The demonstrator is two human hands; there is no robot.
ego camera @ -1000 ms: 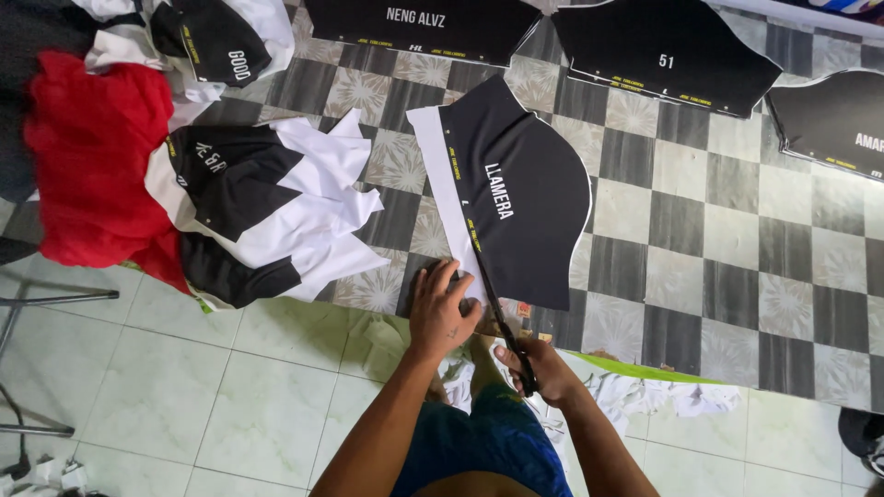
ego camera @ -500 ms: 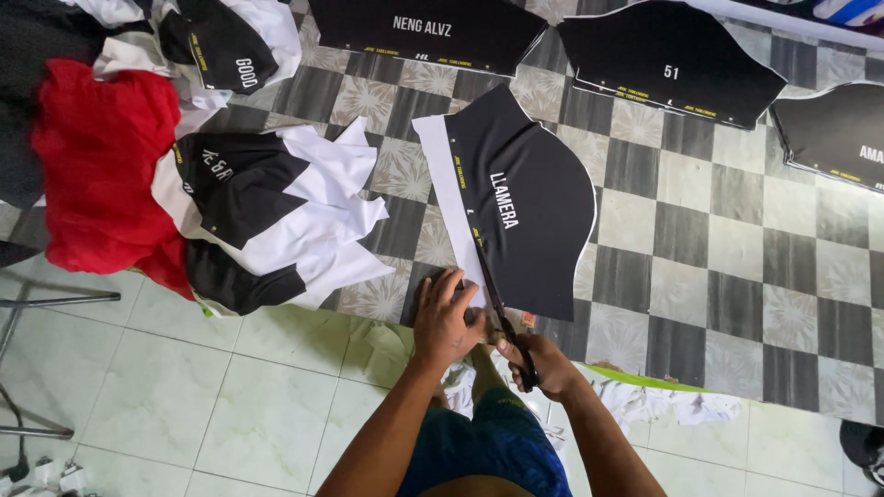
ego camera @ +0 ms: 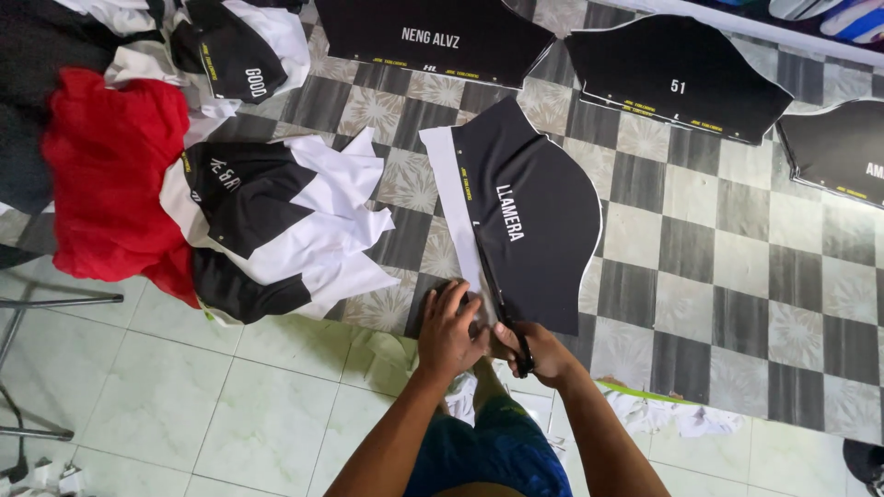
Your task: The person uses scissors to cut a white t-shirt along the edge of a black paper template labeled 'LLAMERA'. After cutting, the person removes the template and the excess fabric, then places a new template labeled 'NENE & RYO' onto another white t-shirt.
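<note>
Right hand (ego camera: 539, 352) has drawn scissors (ego camera: 516, 342) nearer.

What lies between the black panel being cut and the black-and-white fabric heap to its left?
In the head view, only bare checkered mat separates the black panel from the fabric heap.

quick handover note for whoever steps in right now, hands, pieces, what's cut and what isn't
Left hand: flat on the near end of the white fabric strip, pinning it to the checkered mat.
Right hand: gripping black-handled scissors, blades at the near end of the seam.
Black curved printed fabric panel: lies flat, white strip along its left edge.
Done: cut only just begun at the near end.
Left: the rest of the strip's length.
</note>
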